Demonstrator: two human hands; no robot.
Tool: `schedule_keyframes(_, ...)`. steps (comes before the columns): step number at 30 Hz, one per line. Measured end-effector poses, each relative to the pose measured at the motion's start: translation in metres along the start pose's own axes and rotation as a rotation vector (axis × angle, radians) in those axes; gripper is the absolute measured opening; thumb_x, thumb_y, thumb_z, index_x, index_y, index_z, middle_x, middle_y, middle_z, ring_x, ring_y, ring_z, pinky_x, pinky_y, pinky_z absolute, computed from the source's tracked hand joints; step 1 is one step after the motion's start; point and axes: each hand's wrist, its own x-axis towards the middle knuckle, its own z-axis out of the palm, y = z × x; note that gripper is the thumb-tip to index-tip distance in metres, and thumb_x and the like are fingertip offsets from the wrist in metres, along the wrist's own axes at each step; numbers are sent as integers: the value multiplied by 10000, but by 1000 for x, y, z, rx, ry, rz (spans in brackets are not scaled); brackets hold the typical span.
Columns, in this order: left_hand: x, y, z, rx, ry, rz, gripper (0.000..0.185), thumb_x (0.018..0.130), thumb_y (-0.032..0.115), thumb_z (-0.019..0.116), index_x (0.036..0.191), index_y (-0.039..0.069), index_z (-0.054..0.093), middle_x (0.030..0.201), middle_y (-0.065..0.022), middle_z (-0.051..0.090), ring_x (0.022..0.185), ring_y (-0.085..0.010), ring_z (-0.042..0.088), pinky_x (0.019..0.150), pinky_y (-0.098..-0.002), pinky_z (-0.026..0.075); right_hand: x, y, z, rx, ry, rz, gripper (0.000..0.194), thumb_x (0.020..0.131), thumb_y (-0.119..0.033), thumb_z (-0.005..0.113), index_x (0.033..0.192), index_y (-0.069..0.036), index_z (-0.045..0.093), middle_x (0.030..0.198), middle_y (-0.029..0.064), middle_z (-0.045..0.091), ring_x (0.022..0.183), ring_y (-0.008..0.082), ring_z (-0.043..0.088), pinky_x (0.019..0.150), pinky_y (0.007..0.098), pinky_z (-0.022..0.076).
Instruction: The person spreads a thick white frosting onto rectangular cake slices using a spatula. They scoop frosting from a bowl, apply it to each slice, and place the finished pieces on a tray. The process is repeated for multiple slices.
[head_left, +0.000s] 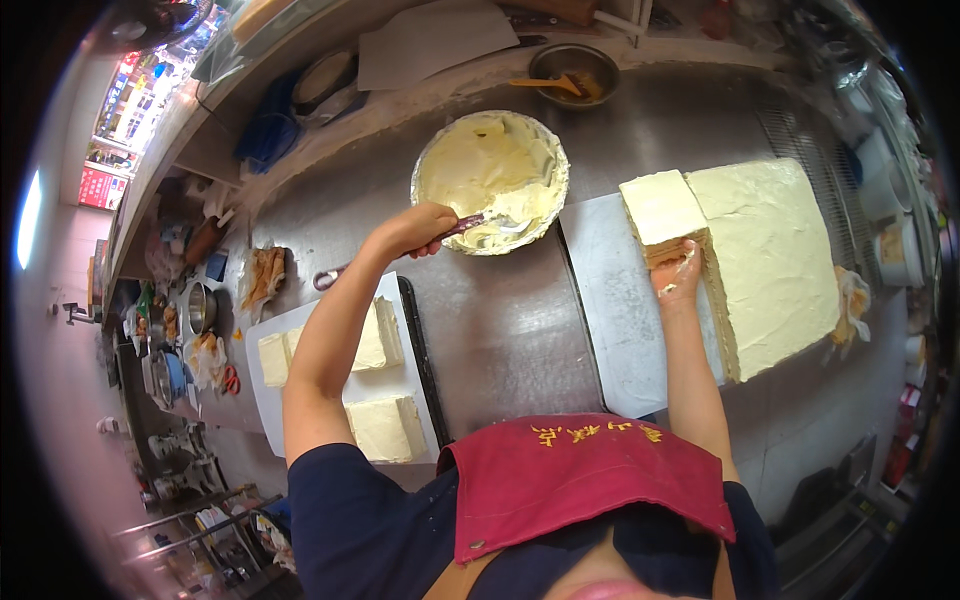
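Observation:
My left hand (429, 227) grips the purple handle of a spatula (466, 225). The spatula's blade dips into pale cream in a large round bowl (415, 180) with a cream-smeared rim. At the right, my right hand (677, 274) holds a cream-topped block of layer cake (660, 202) by its near side. The thumb lies against the cake's edge, the other fingers are hidden beneath it, and cream is smeared on the hand. Right beside the block lies a large cream-covered slab cake (765, 262). Both are over a paper-lined tray (622, 330).
Left on the steel worktable (510, 322), another lined tray (300, 420) carries several cream-covered cake blocks (386, 429). A metal bowl (574, 64) with an orange spatula stands at the back. Red scissors (232, 380) lie far left. A wire rack (814, 165) is at the right.

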Motion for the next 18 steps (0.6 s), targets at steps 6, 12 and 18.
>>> schedule_keyframes(6, -14, -26, 32, -621, -112, 15, 316, 1023, 265, 410, 1120, 71, 640, 532, 35, 450, 378, -32, 346, 358, -185, 275, -5, 3, 20, 50, 23, -24, 414, 873, -282, 518, 1224, -64, 545, 1219, 75, 590, 1156, 261, 545, 989, 411, 450)
schedule_keyframes(12, -35, -15, 80, -1064, -150, 260, 370, 1035, 324, 394, 1221, 44, 549, 545, 21, 427, 380, -45, 323, 367, -201, 270, -32, -5, 57, 152, -78, 87, 506, 894, -384, 502, 1324, -117, 518, 1310, 83, 566, 1200, 298, 542, 981, 505, 459)
schedule_keyframes(18, -64, 18, 126, -1119, -6, 600, 348, 1025, 285, 451, 1257, 40, 533, 710, -22, 551, 582, -87, 515, 616, -242, 482, -74, -24, 73, 134, -427, 198, 519, 855, -470, 603, 1232, -113, 596, 1149, 121, 645, 1027, 310, 615, 832, 425, 521)
